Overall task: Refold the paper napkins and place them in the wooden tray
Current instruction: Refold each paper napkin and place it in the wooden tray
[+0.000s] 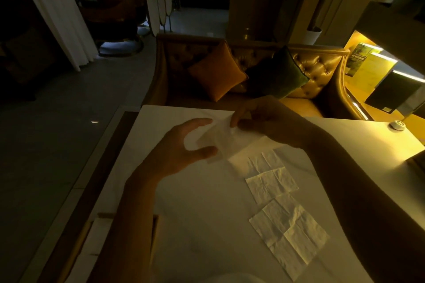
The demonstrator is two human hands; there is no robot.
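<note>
Wooden tray [77,251] lay at the table's near edge, about 7 o'clock, partly covered by the left forearm. Creased unfolded napkins [289,234] lay flat in a row on the white table [207,213] toward 5 o'clock. Farther out, near centre, the left hand [181,147] gripped the held napkin [220,138] between thumb and fingers. The right hand [264,119] pinched its far corner toward 1 o'clock. Beyond, at 12 o'clock, stood a tufted sofa [317,69] bearing an orange cushion [216,73] and a green cushion [276,76].

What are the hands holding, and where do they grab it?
A paper napkin. The left hand holds its left side; the right hand pinches its far corner.
</note>
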